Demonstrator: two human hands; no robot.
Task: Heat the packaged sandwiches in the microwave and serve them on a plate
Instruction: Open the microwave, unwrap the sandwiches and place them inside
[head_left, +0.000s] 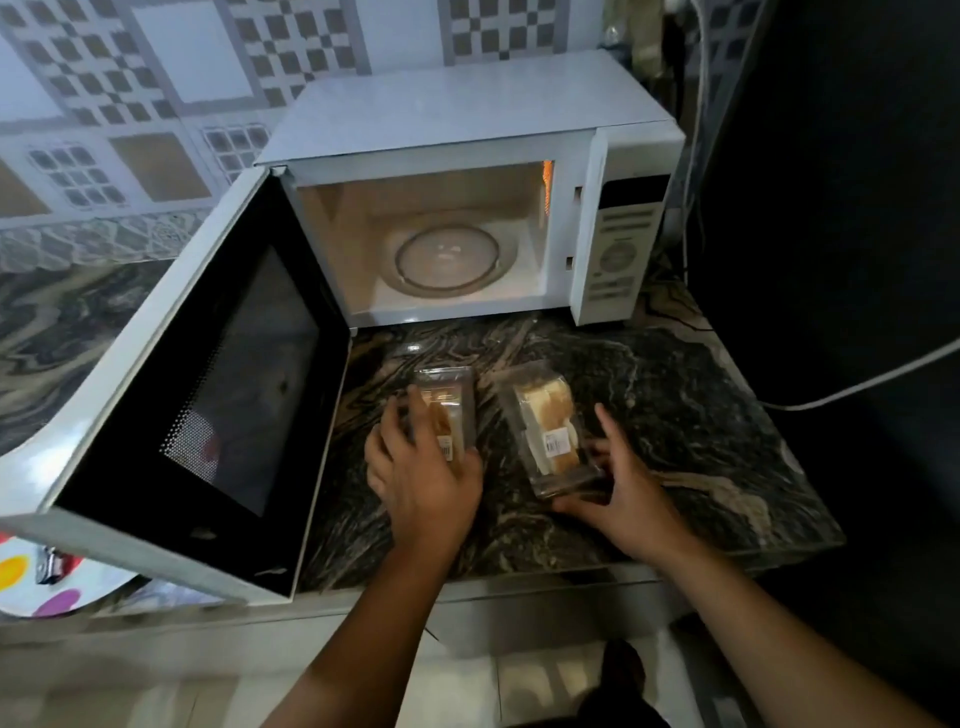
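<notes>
Left hand (415, 467) curls its grip over the left sandwich pack (447, 410); right hand (618, 488), fingers spread, grasps the right sandwich pack (545, 426) at its near end. Both packs lie mid-table (701, 415), before the open microwave (467, 156).

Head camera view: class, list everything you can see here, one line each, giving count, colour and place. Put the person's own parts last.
Microwave: one, white, at the back of the counter, lit inside.
Microwave door: one, white frame with black window, swung open to the left.
Glass turntable: one, clear, on the microwave floor.
Packaged sandwiches: two, clear packs, on the counter before the microwave, left pack, right pack.
Counter: one, dark marbled stone.
Plate: one, white with coloured spots, bottom left, partly hidden under the door.
Cable: one, white, at right.
Left hand: grips the left pack.
Right hand: holds the right pack's near end.
</notes>
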